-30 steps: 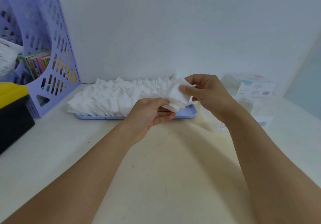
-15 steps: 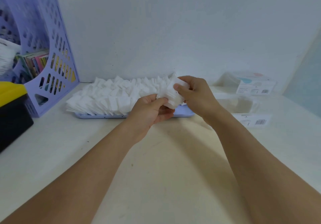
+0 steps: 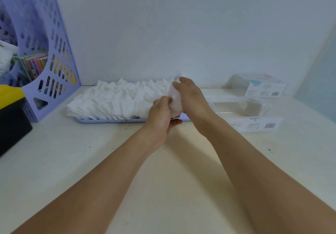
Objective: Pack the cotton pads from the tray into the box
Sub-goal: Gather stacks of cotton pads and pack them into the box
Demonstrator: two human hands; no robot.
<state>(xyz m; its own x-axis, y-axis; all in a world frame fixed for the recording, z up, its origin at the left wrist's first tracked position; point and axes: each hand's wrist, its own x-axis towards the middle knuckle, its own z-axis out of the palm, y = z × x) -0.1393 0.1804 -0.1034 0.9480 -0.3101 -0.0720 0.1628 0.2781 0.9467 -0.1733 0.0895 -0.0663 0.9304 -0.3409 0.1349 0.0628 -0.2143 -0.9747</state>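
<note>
both hands are gripping a small stack of cotton pads (image 3: 175,101) between them, left hand (image 3: 160,113) below, right hand (image 3: 190,97) behind, above the tray's (image 3: 109,120) right end.

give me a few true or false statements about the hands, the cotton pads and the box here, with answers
1. Both hands hold a small stack of cotton pads between them. True: left hand, right hand.
2. The blue tray is empty. False: rows of cotton pads still fill it.
3. The clear box sits to the right of the tray. True.
4. The held stack is already inside the box. False: it is above the tray's right end.
5. The purple file rack stands right of the box. False: it is at the far left.
</note>
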